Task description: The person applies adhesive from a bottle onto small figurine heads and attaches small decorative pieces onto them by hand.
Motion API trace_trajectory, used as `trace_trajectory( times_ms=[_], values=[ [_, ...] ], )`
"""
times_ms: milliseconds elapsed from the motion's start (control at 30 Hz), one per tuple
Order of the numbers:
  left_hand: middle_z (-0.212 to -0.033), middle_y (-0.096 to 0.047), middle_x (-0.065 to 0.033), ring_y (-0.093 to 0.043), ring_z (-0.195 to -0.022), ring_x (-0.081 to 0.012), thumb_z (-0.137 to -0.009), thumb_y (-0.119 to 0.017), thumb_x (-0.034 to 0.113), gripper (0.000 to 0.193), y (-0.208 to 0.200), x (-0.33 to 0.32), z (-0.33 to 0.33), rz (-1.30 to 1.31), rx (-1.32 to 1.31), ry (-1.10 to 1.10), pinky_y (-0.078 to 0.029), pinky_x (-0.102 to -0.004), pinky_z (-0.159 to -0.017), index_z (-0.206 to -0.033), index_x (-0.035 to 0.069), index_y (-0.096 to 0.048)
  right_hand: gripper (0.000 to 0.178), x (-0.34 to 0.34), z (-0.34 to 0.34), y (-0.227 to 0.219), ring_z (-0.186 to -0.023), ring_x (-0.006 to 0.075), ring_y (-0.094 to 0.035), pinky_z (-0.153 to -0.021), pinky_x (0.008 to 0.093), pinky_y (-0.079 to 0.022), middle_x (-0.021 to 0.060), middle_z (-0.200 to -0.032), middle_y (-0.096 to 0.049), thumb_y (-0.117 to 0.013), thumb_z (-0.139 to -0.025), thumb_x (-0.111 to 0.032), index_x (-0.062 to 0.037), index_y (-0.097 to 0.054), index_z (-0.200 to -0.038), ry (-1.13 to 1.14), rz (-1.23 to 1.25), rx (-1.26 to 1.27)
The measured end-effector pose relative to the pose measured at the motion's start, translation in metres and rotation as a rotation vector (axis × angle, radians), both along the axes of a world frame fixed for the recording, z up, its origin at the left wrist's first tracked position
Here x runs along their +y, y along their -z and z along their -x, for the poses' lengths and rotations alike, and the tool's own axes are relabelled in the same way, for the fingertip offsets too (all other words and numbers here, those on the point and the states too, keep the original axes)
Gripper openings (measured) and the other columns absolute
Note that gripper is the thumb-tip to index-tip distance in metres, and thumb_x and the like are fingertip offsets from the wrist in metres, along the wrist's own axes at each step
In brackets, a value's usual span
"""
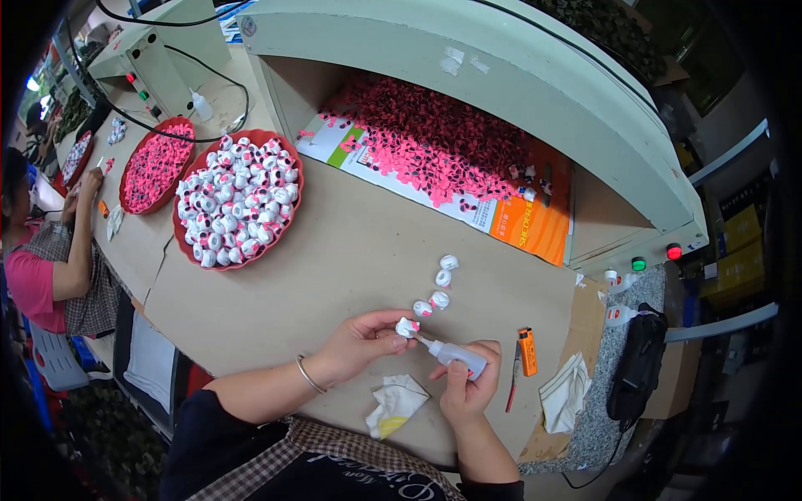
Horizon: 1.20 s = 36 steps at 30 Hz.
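Observation:
Between the thumb and fingers of my left hand (365,344) is a small white figure head (407,327) with pink and dark marks. My right hand (474,386) grips a translucent squeeze bottle (459,359), its thin nozzle tip touching or nearly touching the figure head. Just beyond my hands, several similar white heads (440,300) lie in a loose row on the table. A white cloth with a yellow corner (397,404) lies below the bottle. Right of my right hand rest an orange lighter (526,351) and a thin red-and-black stick (513,382).
A red scalloped basket (294,198) of white heads stands left, beside a red basket (127,200) of pink pieces. Pink and black pieces (434,142) heap under the pale green cabinet (468,50). A white cloth (565,392) and black pouch (637,367) lie right. A person (50,259) works at left.

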State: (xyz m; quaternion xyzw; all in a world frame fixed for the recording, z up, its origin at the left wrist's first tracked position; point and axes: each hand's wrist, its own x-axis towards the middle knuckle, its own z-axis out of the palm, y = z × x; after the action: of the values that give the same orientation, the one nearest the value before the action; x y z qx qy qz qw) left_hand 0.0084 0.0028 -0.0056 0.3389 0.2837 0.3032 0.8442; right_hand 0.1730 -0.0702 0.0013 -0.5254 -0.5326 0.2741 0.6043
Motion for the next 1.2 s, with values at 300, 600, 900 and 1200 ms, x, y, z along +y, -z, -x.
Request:
trace_trajectory(
  times_ms=[300, 600, 900, 1200],
  values=[
    [-0.102, -0.056, -0.0052, -0.055, -0.093, -0.0125, -0.082, -0.051, 0.002, 0.036, 0.002, -0.001, 0.0, -0.068, 0.025, -0.013, -0.044, -0.0245, -0.08, -0.118, 0.003, -0.045, 0.021, -0.001, 0.0, -0.004, -0.058, 0.0143, -0.051, -0.042, 0.0232, -0.048, 0.0108, -0.088, -0.036, -0.046, -0.085, -0.014, 0.0042, -0.037, -0.092, -0.035, 0.021, -0.022],
    [-0.1, -0.057, -0.0048, -0.055, -0.089, -0.0107, -0.082, -0.052, 0.001, 0.036, 0.002, 0.0, -0.002, -0.096, 0.039, -0.048, -0.045, -0.0226, -0.076, -0.117, 0.004, -0.046, 0.023, -0.001, -0.004, -0.004, -0.06, 0.0145, -0.051, -0.044, 0.0236, -0.049, 0.0105, -0.088, -0.036, -0.046, -0.085, -0.016, 0.0039, -0.037, -0.092, 0.004, 0.018, -0.032],
    [-0.1, -0.055, -0.005, -0.053, -0.088, -0.0111, -0.081, -0.053, 0.002, 0.035, -0.002, 0.001, 0.0, -0.054, 0.035, -0.021, -0.044, -0.0239, -0.076, -0.115, 0.001, -0.046, 0.022, 0.019, -0.035, -0.045, -0.077, 0.0177, -0.056, -0.054, 0.0283, -0.053, 0.0064, -0.088, -0.041, -0.051, -0.077, 0.002, -0.0021, -0.037, -0.095, 0.129, 0.274, 0.392],
    [-0.095, -0.057, -0.0057, -0.055, -0.085, -0.0128, -0.079, -0.055, 0.001, 0.034, -0.002, 0.003, -0.005, -0.023, 0.043, -0.072, -0.046, -0.0252, -0.074, -0.113, 0.003, -0.049, 0.012, 0.16, -0.082, 0.01, -0.077, 0.0246, -0.058, -0.064, 0.0325, -0.046, 0.0111, -0.075, -0.055, -0.054, -0.076, -0.008, -0.0008, -0.054, -0.085, 0.218, 0.277, -0.314]
  ],
)
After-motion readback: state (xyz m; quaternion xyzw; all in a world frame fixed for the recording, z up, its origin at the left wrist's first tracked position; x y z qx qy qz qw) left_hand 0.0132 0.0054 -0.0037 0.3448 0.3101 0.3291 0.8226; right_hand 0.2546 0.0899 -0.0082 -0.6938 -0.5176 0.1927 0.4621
